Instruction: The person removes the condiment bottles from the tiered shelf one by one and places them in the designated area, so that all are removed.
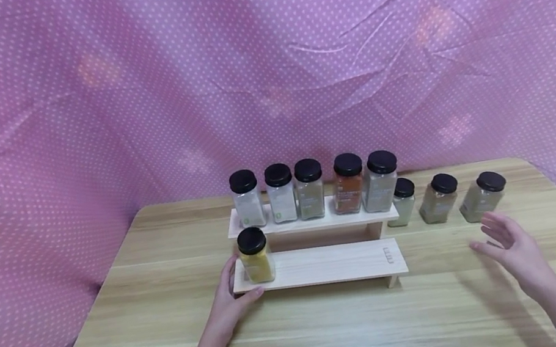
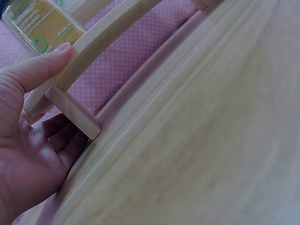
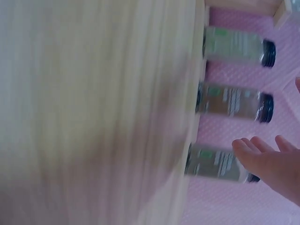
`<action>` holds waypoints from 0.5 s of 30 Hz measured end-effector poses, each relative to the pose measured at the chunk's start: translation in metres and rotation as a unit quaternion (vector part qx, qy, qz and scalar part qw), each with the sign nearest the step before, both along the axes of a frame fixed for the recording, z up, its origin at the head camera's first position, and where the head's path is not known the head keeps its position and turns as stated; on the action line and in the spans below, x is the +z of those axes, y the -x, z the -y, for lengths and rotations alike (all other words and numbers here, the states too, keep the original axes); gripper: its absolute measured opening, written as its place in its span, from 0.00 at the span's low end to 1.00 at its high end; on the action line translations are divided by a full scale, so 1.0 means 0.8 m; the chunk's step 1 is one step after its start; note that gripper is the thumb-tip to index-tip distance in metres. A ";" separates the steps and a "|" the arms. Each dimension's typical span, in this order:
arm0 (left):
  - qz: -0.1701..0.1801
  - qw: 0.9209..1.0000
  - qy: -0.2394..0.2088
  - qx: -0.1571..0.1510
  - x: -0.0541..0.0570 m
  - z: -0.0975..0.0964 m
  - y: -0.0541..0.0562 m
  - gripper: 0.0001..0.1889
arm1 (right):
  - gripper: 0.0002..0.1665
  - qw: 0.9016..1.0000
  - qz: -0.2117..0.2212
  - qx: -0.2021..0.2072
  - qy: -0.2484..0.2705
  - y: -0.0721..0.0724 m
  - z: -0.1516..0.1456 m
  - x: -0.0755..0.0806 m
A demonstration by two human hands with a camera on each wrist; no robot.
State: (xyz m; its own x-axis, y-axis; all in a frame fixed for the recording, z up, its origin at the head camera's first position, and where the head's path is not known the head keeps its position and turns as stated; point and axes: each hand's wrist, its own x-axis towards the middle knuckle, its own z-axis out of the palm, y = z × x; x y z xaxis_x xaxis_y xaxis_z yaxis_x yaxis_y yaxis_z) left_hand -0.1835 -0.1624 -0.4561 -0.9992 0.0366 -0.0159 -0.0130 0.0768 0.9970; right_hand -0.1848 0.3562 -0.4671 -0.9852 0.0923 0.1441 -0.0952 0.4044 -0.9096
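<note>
While the left hand [image 1: 228, 304] pinches the two-tier rack [image 1: 327, 261], loading seems underway, likely requiring the right hand [image 1: 518, 254], fingers spread, to grasp the nearest spice jar [image 1: 480, 202].

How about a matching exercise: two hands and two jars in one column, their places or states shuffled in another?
1. Left hand
2. Right hand
3. Yellow jar
4. Orange-red jar

A. Stands on the upper shelf
B. Empty, near the three jars right of the shelves
C. Stands on the lower shelf
D. Grips the lower shelf's end

Pairs: 1-D, 2-B, 3-C, 4-A.
</note>
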 end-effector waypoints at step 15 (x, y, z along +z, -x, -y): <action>-0.003 1.000 -0.001 -0.003 0.000 0.000 0.000 0.48 | 0.35 0.991 -0.076 0.076 0.079 -0.038 0.103 0.054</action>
State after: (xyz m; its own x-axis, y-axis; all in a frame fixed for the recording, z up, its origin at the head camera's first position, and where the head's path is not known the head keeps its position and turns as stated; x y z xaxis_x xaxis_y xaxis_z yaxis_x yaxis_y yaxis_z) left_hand -0.1834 -0.1623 -0.4564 -0.9990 0.0427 -0.0094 -0.0062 0.0744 0.9972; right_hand -0.1548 0.2736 -0.4238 -0.9573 -0.0216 0.2883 -0.2854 0.2288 -0.9307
